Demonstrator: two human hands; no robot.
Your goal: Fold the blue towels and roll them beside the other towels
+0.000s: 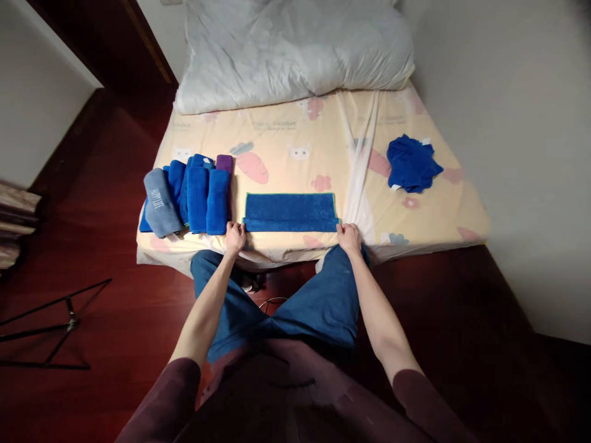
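A blue towel [290,206] with a green edge lies flat on the bed, a narrow strip folded over along its near side. My left hand [236,237] is closed on the near left corner of this towel. At the near right corner, my right hand [348,237] pinches the cloth in the same way. Just left of my left hand, several rolled or folded towels sit close together: blue ones [197,200], a grey-blue one [162,203] with lettering and a purple one [225,163].
A crumpled blue cloth [412,163] lies on the right part of the patterned bed sheet [300,135]. Along the far side is a bulky grey-white quilt [295,52]. A black metal stand [69,323] is on the dark red floor at left.
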